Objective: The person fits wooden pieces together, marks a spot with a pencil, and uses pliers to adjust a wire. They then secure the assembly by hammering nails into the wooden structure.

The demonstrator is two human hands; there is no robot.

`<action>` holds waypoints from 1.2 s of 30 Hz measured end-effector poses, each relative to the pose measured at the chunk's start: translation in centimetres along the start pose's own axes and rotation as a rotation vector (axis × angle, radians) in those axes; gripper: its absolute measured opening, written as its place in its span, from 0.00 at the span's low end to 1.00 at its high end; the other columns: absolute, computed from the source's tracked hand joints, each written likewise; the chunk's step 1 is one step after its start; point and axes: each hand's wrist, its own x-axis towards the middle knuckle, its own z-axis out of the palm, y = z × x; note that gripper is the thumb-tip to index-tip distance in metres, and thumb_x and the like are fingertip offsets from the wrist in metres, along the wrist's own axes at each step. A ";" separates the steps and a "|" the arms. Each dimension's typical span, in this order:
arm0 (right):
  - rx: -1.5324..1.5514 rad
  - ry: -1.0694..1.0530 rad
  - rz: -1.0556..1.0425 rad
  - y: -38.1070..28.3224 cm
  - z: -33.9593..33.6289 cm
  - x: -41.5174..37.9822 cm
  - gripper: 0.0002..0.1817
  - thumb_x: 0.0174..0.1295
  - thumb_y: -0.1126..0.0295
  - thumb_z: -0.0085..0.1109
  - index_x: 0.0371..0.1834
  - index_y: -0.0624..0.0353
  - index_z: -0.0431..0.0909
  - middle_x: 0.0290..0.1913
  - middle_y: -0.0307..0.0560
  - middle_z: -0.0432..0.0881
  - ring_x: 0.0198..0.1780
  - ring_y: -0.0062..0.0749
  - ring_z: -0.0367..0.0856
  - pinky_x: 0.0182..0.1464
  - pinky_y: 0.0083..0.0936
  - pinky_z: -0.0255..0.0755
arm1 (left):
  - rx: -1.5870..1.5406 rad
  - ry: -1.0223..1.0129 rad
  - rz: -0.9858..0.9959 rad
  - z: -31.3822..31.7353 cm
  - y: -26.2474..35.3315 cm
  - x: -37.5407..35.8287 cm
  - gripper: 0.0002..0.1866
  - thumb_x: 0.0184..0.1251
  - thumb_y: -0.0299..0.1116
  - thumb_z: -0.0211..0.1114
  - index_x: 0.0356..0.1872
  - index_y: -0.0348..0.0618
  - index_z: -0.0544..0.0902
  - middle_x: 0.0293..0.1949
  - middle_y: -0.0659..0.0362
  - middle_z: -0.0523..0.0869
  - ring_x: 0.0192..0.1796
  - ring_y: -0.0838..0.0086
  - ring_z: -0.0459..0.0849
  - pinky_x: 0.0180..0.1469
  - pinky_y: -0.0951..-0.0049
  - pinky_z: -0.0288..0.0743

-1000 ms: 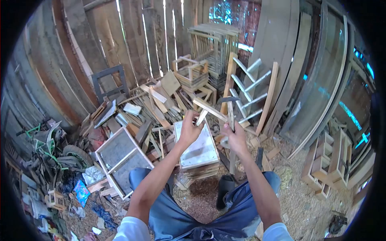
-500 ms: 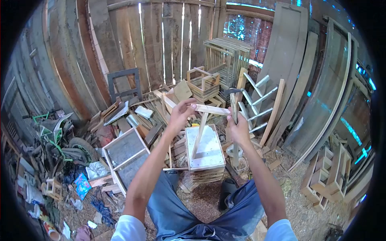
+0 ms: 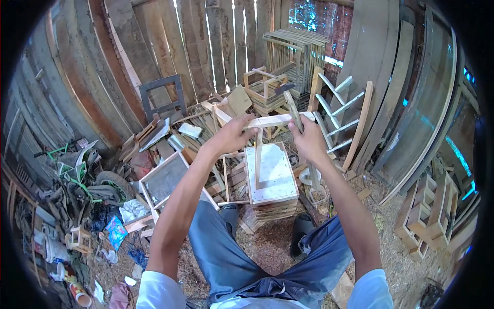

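Note:
My left hand (image 3: 234, 136) is closed on the left part of a pale wooden strip (image 3: 272, 121), held roughly level above a white-topped stack. A thinner upright strip (image 3: 258, 159) hangs below it, its lower end over the white top (image 3: 272, 177). My right hand (image 3: 310, 138) grips a hammer by its wooden handle (image 3: 292, 109), with the dark head (image 3: 284, 88) up and away from me. The same hand's fingers touch the right part of the level strip.
Below my hands stands the stack of wooden frames (image 3: 272, 208). A framed panel (image 3: 167, 177) leans at its left. A slatted wooden piece (image 3: 358, 129) stands at the right, near a small tub (image 3: 317, 194). Box frames (image 3: 429, 211) lie farther right.
The view has tilted down and shifted. The level strip now slopes up to the right, and the upright strip hangs straighter. The hammer handle leans more to the left at its head.

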 end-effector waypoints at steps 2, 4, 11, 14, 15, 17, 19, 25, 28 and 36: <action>-0.016 -0.007 -0.016 0.3 0.3 0.2 0.12 0.63 0.68 0.55 0.44 0.64 0.77 0.33 0.62 0.82 0.39 0.58 0.80 0.42 0.43 0.72 | 0.008 0.011 0.032 -0.1 0.0 -0.2 0.22 0.70 0.39 0.58 0.56 0.32 0.72 0.49 0.43 0.79 0.53 0.55 0.79 0.56 0.61 0.70; 0.013 -0.009 -0.026 0.1 0.5 -0.1 0.11 0.63 0.68 0.56 0.43 0.64 0.77 0.31 0.61 0.81 0.36 0.57 0.80 0.40 0.42 0.71 | 0.006 -0.003 0.030 -0.5 0.1 -0.6 0.22 0.68 0.39 0.60 0.56 0.32 0.72 0.49 0.42 0.79 0.53 0.54 0.78 0.56 0.61 0.70; 0.066 -0.019 -0.164 -1.1 1.2 -1.6 0.18 0.63 0.72 0.54 0.55 0.66 0.72 0.42 0.66 0.80 0.46 0.59 0.79 0.49 0.40 0.72 | 0.083 0.043 0.005 -1.3 -0.7 -1.6 0.24 0.60 0.38 0.69 0.52 0.34 0.75 0.44 0.45 0.82 0.49 0.55 0.81 0.52 0.62 0.72; 0.095 -0.017 -0.271 -0.9 2.0 -1.6 0.19 0.62 0.74 0.53 0.57 0.69 0.71 0.54 0.67 0.76 0.53 0.59 0.76 0.56 0.38 0.70 | 0.053 0.076 -0.082 -1.4 -0.6 -2.1 0.23 0.58 0.38 0.70 0.50 0.34 0.77 0.42 0.44 0.83 0.47 0.54 0.82 0.51 0.62 0.73; 0.083 0.020 -0.338 -0.1 2.7 -1.2 0.19 0.63 0.73 0.53 0.57 0.68 0.72 0.55 0.66 0.76 0.53 0.58 0.77 0.55 0.37 0.70 | 0.037 0.071 -0.133 -1.5 -0.1 -2.3 0.24 0.58 0.38 0.70 0.50 0.34 0.77 0.43 0.44 0.83 0.48 0.54 0.82 0.51 0.62 0.73; 0.035 0.090 -0.399 0.7 3.5 -1.0 0.18 0.63 0.72 0.54 0.55 0.67 0.73 0.55 0.65 0.76 0.53 0.57 0.77 0.55 0.36 0.70 | 0.081 0.111 -0.207 -1.0 0.4 -2.4 0.24 0.59 0.39 0.69 0.51 0.34 0.76 0.44 0.43 0.83 0.49 0.53 0.82 0.52 0.61 0.73; 0.012 0.155 -0.375 0.7 4.0 -1.6 0.15 0.63 0.72 0.54 0.52 0.68 0.74 0.54 0.63 0.77 0.52 0.56 0.77 0.55 0.36 0.69 | 0.205 0.193 -0.253 -0.1 0.7 -2.0 0.23 0.62 0.40 0.66 0.51 0.34 0.76 0.44 0.43 0.83 0.50 0.52 0.81 0.52 0.61 0.73; 0.321 0.009 -0.043 -0.3 5.1 -2.5 0.10 0.67 0.69 0.50 0.43 0.66 0.73 0.37 0.60 0.81 0.39 0.54 0.80 0.44 0.42 0.71 | -0.203 0.092 -0.426 -0.8 1.5 0.0 0.20 0.68 0.38 0.57 0.51 0.29 0.76 0.36 0.47 0.85 0.37 0.64 0.85 0.42 0.66 0.77; 0.245 0.005 0.040 -0.4 5.4 -2.0 0.11 0.69 0.66 0.48 0.45 0.64 0.71 0.35 0.62 0.81 0.36 0.55 0.80 0.41 0.42 0.71 | -0.437 0.078 -0.426 0.0 2.9 0.1 0.17 0.69 0.37 0.57 0.44 0.28 0.78 0.27 0.57 0.82 0.26 0.76 0.81 0.33 0.72 0.76; 0.689 -0.185 0.250 -0.3 2.5 -0.2 0.13 0.72 0.66 0.44 0.47 0.67 0.68 0.47 0.61 0.80 0.46 0.46 0.83 0.42 0.37 0.80 | -0.807 0.019 -0.586 2.7 2.9 0.2 0.30 0.61 0.51 0.65 0.55 0.37 0.72 0.47 0.56 0.77 0.50 0.73 0.72 0.55 0.69 0.63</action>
